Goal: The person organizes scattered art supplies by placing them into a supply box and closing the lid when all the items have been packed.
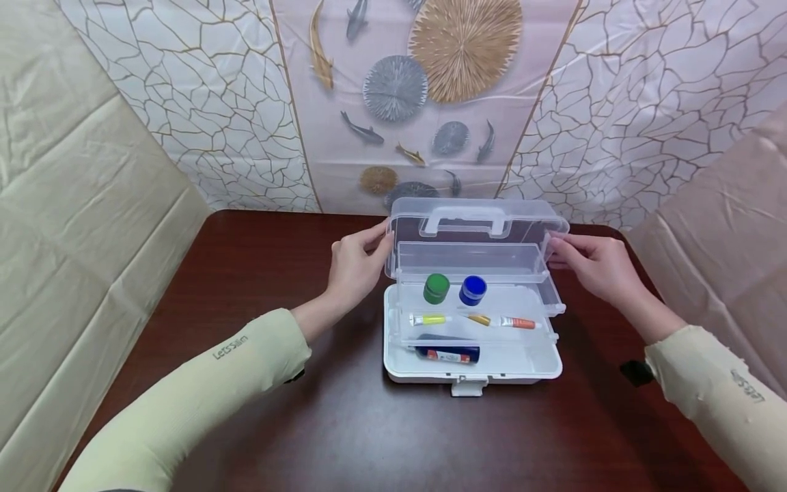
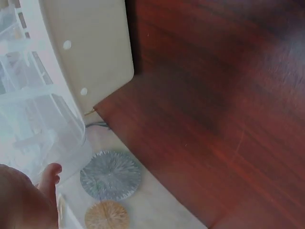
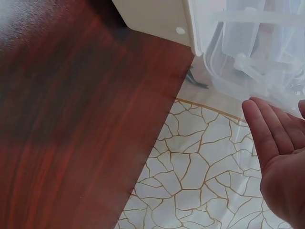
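In the head view a storage box (image 1: 522, 361) with a white base stands open, its clear lid (image 1: 406, 236) raised at the back. My left hand (image 1: 358, 263) grips the lid's left edge, the thumb on the near side. At the opposite edge my right hand (image 1: 599, 263) holds the lid between thumb and fingers; its fingers look fairly straight in the right wrist view. Clear tiered trays (image 1: 479, 257) are spread out. On them are a green paint jar (image 1: 436, 288), a blue paint jar (image 1: 473, 290), and yellow (image 1: 433, 319), gold (image 1: 479, 319) and orange (image 1: 518, 322) paint tubes.
A dark blue bottle (image 1: 449, 350) with a label lies in the base, partly under a tray. The white latch (image 1: 469, 387) hangs at the front. The dark wooden table (image 1: 295, 424) meets a patterned cloth (image 1: 246, 102) at the back; beige cloth (image 1: 80, 205) hangs at the sides.
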A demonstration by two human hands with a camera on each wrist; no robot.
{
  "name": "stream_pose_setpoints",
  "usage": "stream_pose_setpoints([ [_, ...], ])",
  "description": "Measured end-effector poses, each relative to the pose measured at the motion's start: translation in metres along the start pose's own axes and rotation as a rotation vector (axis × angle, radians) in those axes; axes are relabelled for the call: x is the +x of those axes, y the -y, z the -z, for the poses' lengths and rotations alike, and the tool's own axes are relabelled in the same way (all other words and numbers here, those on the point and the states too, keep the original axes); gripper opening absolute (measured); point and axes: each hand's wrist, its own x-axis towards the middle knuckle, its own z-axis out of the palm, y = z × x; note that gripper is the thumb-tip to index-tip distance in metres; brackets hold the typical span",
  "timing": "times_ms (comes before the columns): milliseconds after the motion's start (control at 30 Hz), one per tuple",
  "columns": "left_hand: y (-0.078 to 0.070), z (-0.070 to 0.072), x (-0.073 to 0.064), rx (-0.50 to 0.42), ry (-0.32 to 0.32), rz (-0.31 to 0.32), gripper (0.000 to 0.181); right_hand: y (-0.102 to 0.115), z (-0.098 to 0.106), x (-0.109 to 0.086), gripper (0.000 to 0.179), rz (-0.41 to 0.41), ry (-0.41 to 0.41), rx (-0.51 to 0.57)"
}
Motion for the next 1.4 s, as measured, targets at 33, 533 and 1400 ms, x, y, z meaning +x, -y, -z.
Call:
stream_pose_setpoints([
  [33,0.001,-0.001,-0.002,-0.010,-0.006,-0.006,0.035,0.000,-0.001,-0.002,0.039,0.001,-0.009,0.002],
  [533,0.009,-0.001,-0.026,-0.144,-0.017,-0.116,0.037,-0.002,-0.011,-0.035,0.029,0.088,-0.151,-0.016],
  [1400,0.029,0.005,-0.078,0.102,-0.003,-0.527,0.048,-0.010,-0.023,-0.091,0.047,0.248,-0.194,-0.166],
])
